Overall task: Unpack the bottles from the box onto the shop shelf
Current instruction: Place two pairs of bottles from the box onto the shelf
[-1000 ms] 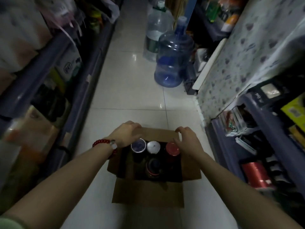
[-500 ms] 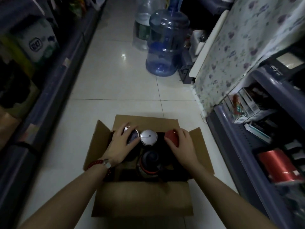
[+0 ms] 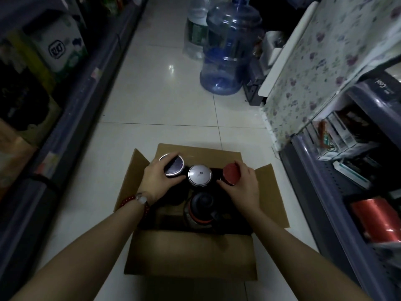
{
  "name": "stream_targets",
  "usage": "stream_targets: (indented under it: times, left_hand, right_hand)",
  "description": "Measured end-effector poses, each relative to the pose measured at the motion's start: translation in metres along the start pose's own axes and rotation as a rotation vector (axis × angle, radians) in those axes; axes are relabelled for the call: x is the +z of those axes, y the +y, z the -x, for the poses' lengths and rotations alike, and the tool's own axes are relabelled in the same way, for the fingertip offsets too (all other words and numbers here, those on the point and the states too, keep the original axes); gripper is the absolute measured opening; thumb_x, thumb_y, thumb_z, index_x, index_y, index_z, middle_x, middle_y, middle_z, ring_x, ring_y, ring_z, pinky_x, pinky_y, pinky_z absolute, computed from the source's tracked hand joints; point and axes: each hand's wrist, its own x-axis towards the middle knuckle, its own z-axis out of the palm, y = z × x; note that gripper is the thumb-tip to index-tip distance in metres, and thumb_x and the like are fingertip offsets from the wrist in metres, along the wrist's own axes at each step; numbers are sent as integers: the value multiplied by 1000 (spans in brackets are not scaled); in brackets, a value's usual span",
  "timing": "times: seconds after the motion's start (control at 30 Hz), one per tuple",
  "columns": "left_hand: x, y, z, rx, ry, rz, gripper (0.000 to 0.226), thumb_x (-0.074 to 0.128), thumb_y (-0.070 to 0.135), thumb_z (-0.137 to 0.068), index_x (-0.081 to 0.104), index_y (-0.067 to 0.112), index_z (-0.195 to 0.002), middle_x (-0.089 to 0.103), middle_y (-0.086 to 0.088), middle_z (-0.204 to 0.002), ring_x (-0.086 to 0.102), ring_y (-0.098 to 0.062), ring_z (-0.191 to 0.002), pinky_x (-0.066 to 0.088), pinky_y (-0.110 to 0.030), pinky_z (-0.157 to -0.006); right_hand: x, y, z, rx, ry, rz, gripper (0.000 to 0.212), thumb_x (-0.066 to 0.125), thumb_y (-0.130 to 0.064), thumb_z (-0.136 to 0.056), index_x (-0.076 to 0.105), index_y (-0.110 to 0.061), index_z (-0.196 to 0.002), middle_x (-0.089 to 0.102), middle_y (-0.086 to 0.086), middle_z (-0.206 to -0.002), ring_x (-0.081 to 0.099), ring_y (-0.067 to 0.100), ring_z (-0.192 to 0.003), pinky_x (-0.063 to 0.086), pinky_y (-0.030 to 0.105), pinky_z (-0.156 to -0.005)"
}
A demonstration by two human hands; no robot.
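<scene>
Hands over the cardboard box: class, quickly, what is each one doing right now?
Left hand: grips the dark-lidded bottle with a silver rim.
Right hand: grips the red-capped bottle.
Both bottles are still in the open brown cardboard box.

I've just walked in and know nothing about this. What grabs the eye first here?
An open cardboard box sits on the pale tiled aisle floor, with bottles standing inside. The left hand grips a dark-lidded bottle at the box's far left, and the right hand grips a red-capped bottle at the far right, a silver-lidded bottle between them. Farther down the aisle stands a big blue water jug.
</scene>
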Motion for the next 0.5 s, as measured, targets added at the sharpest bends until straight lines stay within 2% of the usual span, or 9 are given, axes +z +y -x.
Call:
stream_targets:
  times: [0.13, 0.23, 0.33, 0.5]
  left_hand:
    - [-25, 23, -7, -39, -17, 12, 75, 82, 32, -70, 47, 36, -136, 59, 1, -123, 54, -12, -115, 36, -17, -97]
    - [-53, 55, -14, -36, 6, -31, 76, 82, 35, -67, 48, 38, -135, 61, 1, -123, 57, -15, -115, 38, -18, -98]
    - [-89, 102, -20, -46, 16, -27, 80, 83, 31, -67, 46, 34, -138, 61, -2, -123, 56, -18, -114, 37, -18, -97]
    - [-148, 189, -28, -81, 25, 51, 98, 86, 29, -63, 31, 36, -144, 59, 2, -125, 56, -12, -109, 40, -18, -96]
  right_hand:
    - [-26, -24, -6, 6, 17, -12, 73, 81, -37, -70, 47, -22, -134, 52, 6, -123, 54, 20, -111, 34, 19, -83]
    - [-54, -52, -10, 1, -5, -9, 77, 80, -37, -71, 44, -24, -138, 52, 3, -126, 51, 17, -114, 32, 16, -85]
    - [-94, -89, -13, -2, -14, -3, 77, 79, -38, -71, 42, -25, -138, 52, 2, -125, 52, 15, -110, 33, 18, -85]
    - [-170, -157, -18, -24, -11, -3, 78, 79, -40, -71, 43, -24, -138, 52, 2, -125, 51, 15, -113, 32, 16, -85]
